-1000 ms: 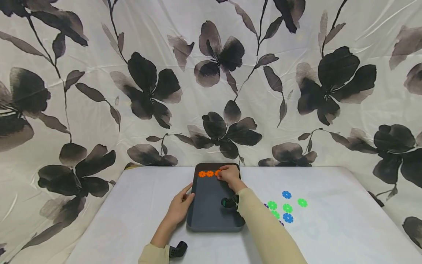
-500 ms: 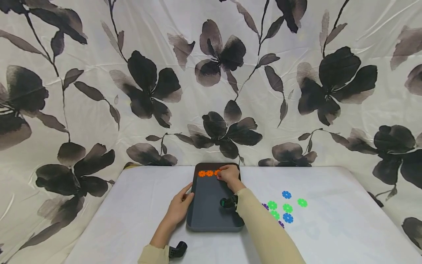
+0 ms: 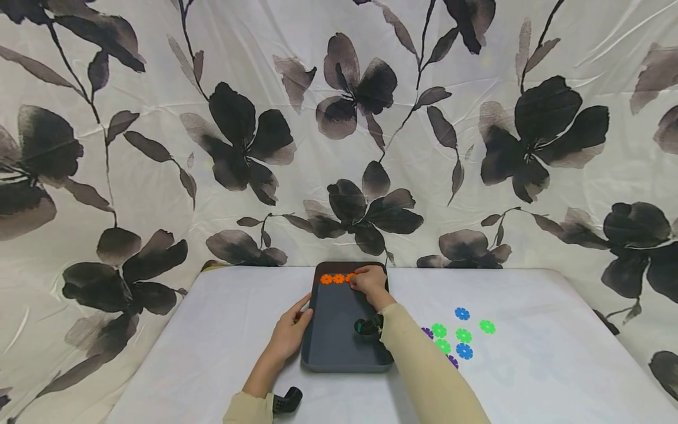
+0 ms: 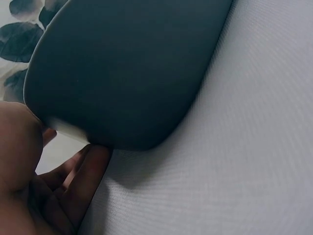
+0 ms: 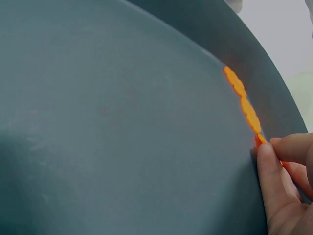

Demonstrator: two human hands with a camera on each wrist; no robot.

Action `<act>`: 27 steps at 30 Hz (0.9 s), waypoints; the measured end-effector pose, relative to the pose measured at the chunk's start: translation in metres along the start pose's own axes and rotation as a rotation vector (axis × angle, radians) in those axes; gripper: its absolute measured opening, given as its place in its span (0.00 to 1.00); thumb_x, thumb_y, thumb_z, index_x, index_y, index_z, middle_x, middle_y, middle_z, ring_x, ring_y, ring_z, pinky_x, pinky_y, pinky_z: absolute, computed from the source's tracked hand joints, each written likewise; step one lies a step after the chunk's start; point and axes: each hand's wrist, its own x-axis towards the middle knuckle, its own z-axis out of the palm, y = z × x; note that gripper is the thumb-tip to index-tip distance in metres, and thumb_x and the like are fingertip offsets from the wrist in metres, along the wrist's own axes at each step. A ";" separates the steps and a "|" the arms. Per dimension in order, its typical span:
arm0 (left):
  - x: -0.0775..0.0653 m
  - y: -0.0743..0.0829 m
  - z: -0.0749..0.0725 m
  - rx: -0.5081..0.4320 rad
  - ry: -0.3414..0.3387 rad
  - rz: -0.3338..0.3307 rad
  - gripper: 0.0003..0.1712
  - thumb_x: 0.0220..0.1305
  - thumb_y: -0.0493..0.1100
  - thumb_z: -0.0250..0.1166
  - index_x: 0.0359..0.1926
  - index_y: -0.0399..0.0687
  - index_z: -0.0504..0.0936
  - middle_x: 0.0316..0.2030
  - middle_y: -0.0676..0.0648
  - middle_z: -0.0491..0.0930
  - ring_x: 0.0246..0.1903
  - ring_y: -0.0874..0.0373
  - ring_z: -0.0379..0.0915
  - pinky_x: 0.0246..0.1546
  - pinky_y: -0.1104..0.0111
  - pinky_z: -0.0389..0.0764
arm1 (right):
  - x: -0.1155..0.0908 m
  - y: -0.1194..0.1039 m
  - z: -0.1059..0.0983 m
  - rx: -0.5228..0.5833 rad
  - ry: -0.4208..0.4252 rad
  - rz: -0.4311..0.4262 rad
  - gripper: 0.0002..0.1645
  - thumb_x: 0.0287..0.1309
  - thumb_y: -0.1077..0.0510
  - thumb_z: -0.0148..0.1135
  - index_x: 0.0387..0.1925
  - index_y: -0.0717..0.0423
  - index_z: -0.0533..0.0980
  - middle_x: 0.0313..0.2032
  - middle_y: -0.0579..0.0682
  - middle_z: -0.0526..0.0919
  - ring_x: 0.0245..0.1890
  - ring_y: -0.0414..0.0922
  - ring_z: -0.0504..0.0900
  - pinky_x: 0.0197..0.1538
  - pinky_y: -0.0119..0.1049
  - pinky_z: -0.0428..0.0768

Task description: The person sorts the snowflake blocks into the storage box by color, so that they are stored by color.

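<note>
My right hand (image 3: 371,280) reaches over the far end of a dark grey tray (image 3: 344,330) and pinches an orange flower-shaped disc (image 3: 349,277) between thumb and fingers, partly covering it. Beside it, two more orange flower-shaped discs (image 3: 332,279) lie in a row along the tray's far wall. The right wrist view shows this orange row (image 5: 242,98) ending at my fingertips, close to where floor and wall meet. At the tray's left side, my left hand (image 3: 288,333) holds the edge. In the left wrist view, its thumb is at the rim and its fingers (image 4: 95,161) touch the tray's lower outside.
Right of the tray, loose flower-shaped discs lie on the white table (image 3: 529,365): several green discs (image 3: 463,335), two blue discs (image 3: 464,351) and two purple discs (image 3: 452,361), one partly behind the right sleeve (image 3: 424,359). A floral cloth (image 3: 371,118) hangs behind the table.
</note>
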 end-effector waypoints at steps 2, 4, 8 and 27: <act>0.000 0.000 0.000 0.008 0.001 -0.007 0.25 0.74 0.49 0.53 0.70 0.59 0.68 0.42 0.46 0.77 0.39 0.54 0.70 0.42 0.58 0.69 | 0.001 0.001 0.001 -0.004 0.007 -0.005 0.15 0.48 0.74 0.67 0.42 0.69 0.81 0.42 0.65 0.78 0.24 0.45 0.84 0.29 0.33 0.81; 0.001 0.001 0.000 0.009 0.004 -0.014 0.25 0.74 0.49 0.53 0.70 0.60 0.67 0.42 0.47 0.77 0.39 0.54 0.70 0.42 0.57 0.69 | 0.003 0.002 0.001 -0.009 0.012 -0.005 0.15 0.49 0.74 0.68 0.41 0.69 0.81 0.42 0.65 0.77 0.24 0.45 0.84 0.29 0.33 0.81; 0.002 0.000 0.000 0.005 0.009 -0.018 0.26 0.74 0.49 0.53 0.70 0.61 0.67 0.42 0.47 0.77 0.39 0.54 0.70 0.42 0.58 0.69 | 0.004 0.003 0.001 -0.016 0.014 -0.006 0.14 0.50 0.74 0.67 0.41 0.69 0.81 0.43 0.65 0.77 0.22 0.43 0.83 0.29 0.33 0.81; 0.002 -0.002 0.000 0.003 0.011 -0.007 0.26 0.74 0.50 0.54 0.70 0.61 0.68 0.40 0.47 0.76 0.39 0.54 0.70 0.41 0.59 0.69 | 0.005 0.002 0.005 -0.046 0.053 0.027 0.13 0.49 0.73 0.67 0.40 0.66 0.81 0.47 0.65 0.74 0.21 0.42 0.82 0.28 0.34 0.81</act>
